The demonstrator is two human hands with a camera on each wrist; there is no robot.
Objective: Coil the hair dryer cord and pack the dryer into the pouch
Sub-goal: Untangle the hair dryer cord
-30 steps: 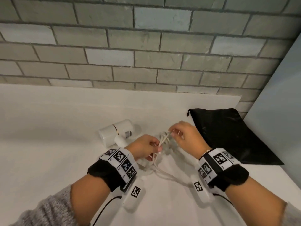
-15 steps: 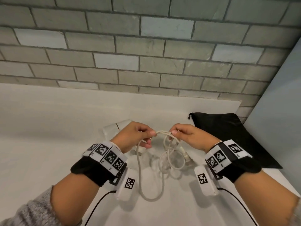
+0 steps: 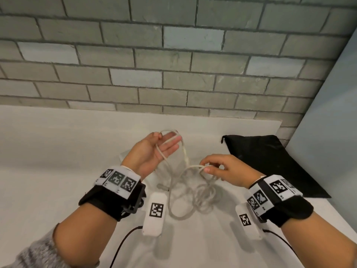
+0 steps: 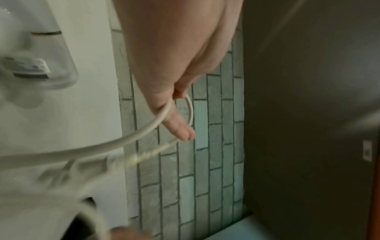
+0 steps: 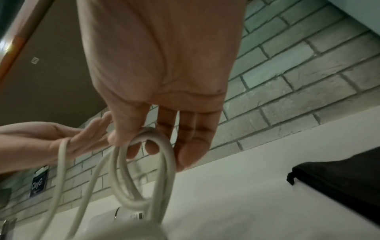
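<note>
White cord (image 3: 184, 159) | draped over left hand (image 3: 152, 151) | pinched by right hand (image 3: 225, 169)

The white cord (image 3: 184, 157) hangs in loose loops above the counter. One loop lies over flat fingers, another is pinched. The white hair dryer (image 4: 30, 53) lies under them. The flat black pouch (image 3: 270, 161) lies to the right.

**Hand posture, both wrists raised**

Left hand (image 3: 154, 149) raised, palm turned up, fingers (image 3: 170, 141) extended and relaxed; right hand (image 3: 224, 169) lower, palm down, thumb and forefinger pinched together; both forearms wearing marker-patterned wrist bands.
</note>
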